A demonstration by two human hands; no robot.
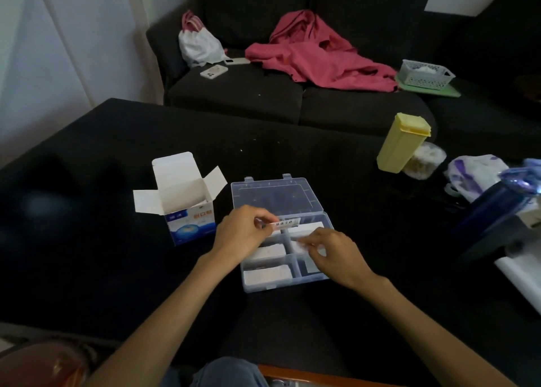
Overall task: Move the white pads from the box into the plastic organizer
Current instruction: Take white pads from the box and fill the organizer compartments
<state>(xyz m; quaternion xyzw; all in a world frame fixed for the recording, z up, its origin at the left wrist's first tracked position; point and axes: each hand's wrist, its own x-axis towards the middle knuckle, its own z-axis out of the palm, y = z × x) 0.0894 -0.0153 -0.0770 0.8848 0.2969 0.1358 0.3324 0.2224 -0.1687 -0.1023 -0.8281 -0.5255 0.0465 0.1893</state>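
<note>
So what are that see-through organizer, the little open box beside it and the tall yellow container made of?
The organizer looks like clear rigid plastic: the dark table shows through its lid and walls, and it has moulded hinges. The box looks like thin printed cardboard, with creased white flaps and a glossy blue front. The yellow container seems to be matte, opaque plastic with a snap-style lid, though I can't be certain.

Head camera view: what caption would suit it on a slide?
Both hands, left hand and right hand, hold white pads over the plastic organizer.
</note>
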